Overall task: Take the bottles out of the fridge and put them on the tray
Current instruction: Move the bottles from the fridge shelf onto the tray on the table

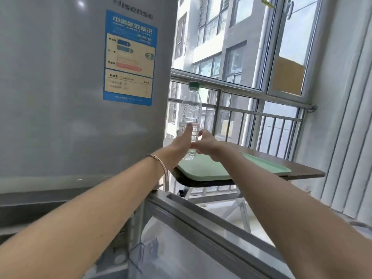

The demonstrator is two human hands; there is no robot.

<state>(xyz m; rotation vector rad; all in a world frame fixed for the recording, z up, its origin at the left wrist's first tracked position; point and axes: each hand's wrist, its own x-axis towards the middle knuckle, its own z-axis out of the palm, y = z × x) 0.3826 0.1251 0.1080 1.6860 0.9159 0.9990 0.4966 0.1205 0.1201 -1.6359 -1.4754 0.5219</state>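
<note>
A clear plastic bottle with a green cap stands upright on the pale green tray, near the tray's far left part. My left hand is against the bottle's left side and my right hand against its right side, both wrapped around its lower half. The tray lies on a small dark brown table. The grey fridge fills the left of the view, its upper door closed. The lower fridge door hangs open below my arms. No other bottle shows.
A metal railing and windows run behind the table. White slatted blinds cover the right wall. A clear door shelf sits at the bottom of the open fridge door. A thin bracelet circles my left wrist.
</note>
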